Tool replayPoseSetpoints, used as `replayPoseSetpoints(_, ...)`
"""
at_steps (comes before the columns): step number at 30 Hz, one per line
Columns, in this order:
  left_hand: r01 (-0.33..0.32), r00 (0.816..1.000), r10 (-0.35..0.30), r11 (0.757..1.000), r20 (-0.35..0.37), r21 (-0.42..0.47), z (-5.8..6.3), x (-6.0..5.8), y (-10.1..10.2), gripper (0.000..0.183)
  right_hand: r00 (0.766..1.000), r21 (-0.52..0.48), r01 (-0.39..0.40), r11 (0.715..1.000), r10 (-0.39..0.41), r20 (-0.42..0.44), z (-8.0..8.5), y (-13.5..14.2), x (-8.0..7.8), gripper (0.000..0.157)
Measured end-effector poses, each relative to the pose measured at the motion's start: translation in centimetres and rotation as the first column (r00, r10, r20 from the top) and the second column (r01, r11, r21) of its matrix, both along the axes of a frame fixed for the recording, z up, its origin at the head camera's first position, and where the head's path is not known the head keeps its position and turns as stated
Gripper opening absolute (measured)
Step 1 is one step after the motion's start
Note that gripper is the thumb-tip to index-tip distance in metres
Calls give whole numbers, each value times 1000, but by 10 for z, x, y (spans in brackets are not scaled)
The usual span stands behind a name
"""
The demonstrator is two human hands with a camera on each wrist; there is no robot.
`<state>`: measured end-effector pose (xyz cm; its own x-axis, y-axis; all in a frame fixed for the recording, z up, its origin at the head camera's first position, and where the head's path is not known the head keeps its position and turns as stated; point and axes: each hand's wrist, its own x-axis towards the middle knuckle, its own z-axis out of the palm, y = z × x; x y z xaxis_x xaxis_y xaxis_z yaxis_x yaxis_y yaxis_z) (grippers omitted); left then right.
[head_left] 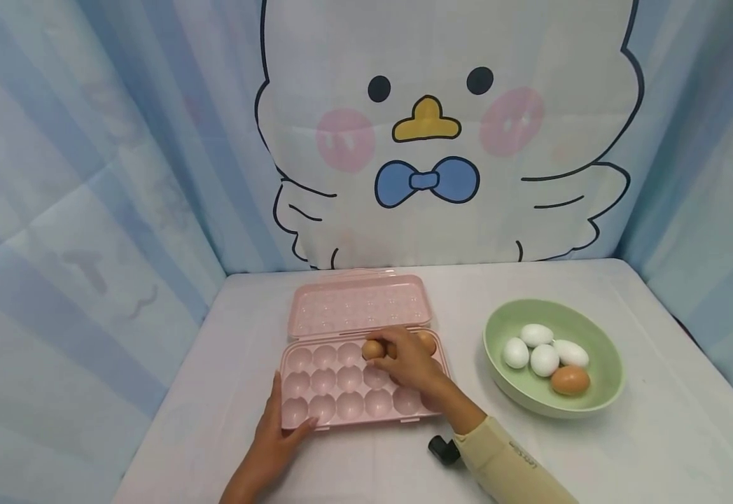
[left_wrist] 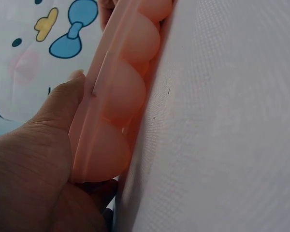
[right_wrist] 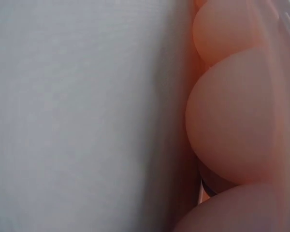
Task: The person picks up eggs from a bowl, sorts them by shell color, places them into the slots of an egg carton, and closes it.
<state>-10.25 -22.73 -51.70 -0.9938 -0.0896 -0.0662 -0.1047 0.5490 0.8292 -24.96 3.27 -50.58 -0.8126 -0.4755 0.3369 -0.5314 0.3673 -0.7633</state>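
An open pink egg box (head_left: 349, 406) lies on the table, its lid (head_left: 360, 306) folded back behind it. My left hand (head_left: 273, 437) grips the box's front left corner; in the left wrist view the thumb lies on the rim and fingertips show below. Over the back row, my right hand (head_left: 412, 360) pinches a brown egg (head_left: 372, 349) at one of the cups. Another brown egg (head_left: 427, 342) sits in the back right corner, and one more is partly hidden under the fingers. The right wrist view shows the box's rounded cups (right_wrist: 232, 116) from the side, without the hand.
A green bowl (head_left: 511, 385) stands to the right, holding several white eggs (head_left: 545, 360) and one brown egg (head_left: 570, 380). A small black object (head_left: 444, 450) is beside the right sleeve. Printed curtains (head_left: 429, 231) enclose the white table (head_left: 227, 336) at the back and sides.
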Motion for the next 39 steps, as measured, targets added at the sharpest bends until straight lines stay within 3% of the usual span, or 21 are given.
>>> replayPoseSetpoints(6,5,1000,-5,1000,0,7,-2,0,-1,113,1000,5,-3,1000,3,-18,2,-1,0,42)
replayPoseSetpoints(16,15,1000,-15,1000,15,-11,-4,-3,2,113,998,4,36,999,-36,60,13,5,5,43)
replayPoseSetpoints(20,15,998,-14,1000,56,-24,-3,-2,0,115,995,-14,69,998,-68,67,33,13,14,42)
replayPoseSetpoints(25,-1,995,4,999,95,-34,-1,1,-5,116,998,-32,25,999,-24,53,70,28,34,39)
replayPoseSetpoints(31,12,993,-6,999,121,-46,1,2,-4,118,999,-25,12,1000,-11,51,93,78,51,34)
replayPoseSetpoints(39,35,992,-28,998,122,-59,2,-1,-5,119,981,110,175,978,-184,70,79,178,43,34)
